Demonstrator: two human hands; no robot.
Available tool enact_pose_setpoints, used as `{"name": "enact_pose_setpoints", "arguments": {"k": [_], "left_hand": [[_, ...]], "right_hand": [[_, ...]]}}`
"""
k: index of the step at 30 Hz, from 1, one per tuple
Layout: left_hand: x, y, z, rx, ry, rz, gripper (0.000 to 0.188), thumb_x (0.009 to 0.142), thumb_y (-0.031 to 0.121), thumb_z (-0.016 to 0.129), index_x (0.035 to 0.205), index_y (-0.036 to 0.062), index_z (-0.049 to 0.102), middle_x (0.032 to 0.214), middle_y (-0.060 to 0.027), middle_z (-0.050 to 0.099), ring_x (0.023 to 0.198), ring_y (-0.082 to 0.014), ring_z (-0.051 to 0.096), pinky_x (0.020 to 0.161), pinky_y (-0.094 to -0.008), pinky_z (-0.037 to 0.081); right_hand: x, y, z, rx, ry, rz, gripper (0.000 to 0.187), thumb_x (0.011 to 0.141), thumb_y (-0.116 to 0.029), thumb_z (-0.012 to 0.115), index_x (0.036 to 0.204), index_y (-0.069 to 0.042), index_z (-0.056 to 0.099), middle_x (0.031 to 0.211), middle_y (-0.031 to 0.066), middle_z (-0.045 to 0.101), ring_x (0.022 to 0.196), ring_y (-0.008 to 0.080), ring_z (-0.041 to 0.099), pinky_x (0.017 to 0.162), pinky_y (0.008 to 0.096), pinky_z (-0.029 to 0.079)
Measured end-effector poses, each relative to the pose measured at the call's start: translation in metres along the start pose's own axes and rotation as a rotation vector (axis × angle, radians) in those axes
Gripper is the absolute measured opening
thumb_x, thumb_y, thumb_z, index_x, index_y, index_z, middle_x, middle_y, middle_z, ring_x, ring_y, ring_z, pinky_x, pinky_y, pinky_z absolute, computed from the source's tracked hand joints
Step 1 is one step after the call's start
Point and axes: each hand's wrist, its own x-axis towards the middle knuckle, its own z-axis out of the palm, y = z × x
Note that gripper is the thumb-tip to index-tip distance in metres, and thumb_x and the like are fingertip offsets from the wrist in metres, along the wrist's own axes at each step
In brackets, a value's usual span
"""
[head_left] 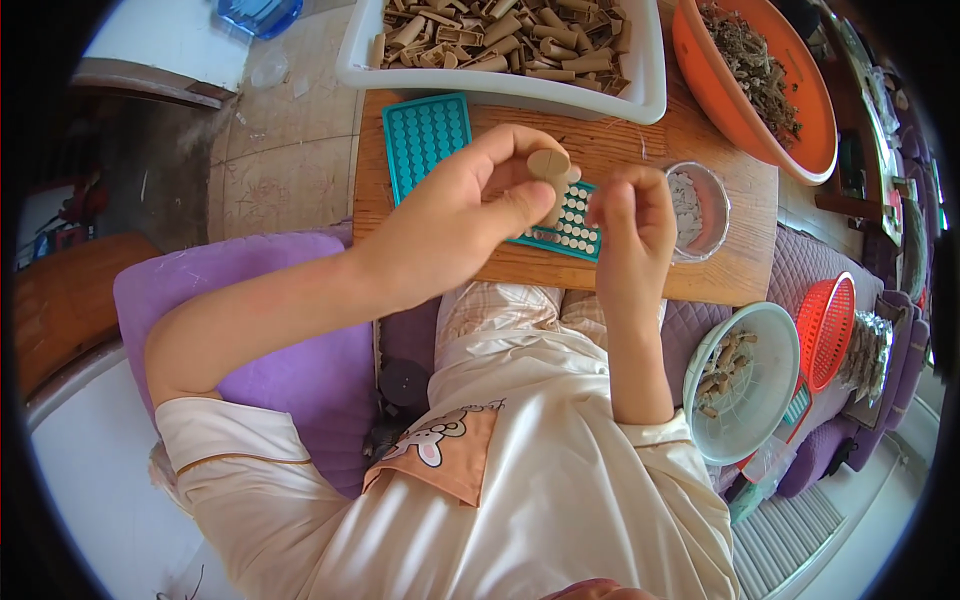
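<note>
Tube (549, 163) is pinched in the left hand (445, 222), maybe to keep it steady, while the right hand (636, 222) curls nearby, its grip too hidden to tell.

Soft, fairly bright light fills the view, with straight edges bowing toward black corners.

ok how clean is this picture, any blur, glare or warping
Head view: fisheye bends edges toward the black rim; same head view: bright glints on the silvery bundle, and the right hand looks slightly soft, perhaps from motion, while the brown piece is fairly clear.
</note>
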Motion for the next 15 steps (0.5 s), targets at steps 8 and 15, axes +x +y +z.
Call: {"name": "enact_pose_setpoints", "arguments": {"k": [8, 15], "left_hand": [[-0.013, -0.013, 0.003, 0.885, -0.051, 1.089, 0.032, 0.07, 0.001, 0.065, 0.094, 0.0061, 0.045, 0.103, -0.0126, 0.051, 0.095, -0.0313, 0.054, 0.076, -0.0377, 0.047], [-0.008, -0.01, 0.001, 0.582, -0.034, 0.82, 0.068, 0.06, 0.038, 0.074, 0.107, 0.0034, 0.04, 0.107, -0.0134, 0.044, 0.102, -0.0252, 0.048, 0.083, -0.035, 0.042]], "right_hand": [[-0.033, -0.041, 0.002, 0.703, -0.318, 0.422, 0.046, 0.089, -0.041, 0.037, 0.106, 0.001, 0.046, 0.093, 0.0065, 0.054, 0.083, 0.0129, 0.052, 0.074, 0.0253, 0.041], [-0.033, -0.04, 0.007, 0.482, -0.34, 0.097, 0.044, 0.088, -0.04, 0.038, 0.104, 0.0, 0.045, 0.098, 0.0079, 0.05, 0.087, 0.0139, 0.051, 0.075, 0.0268, 0.041]]}}
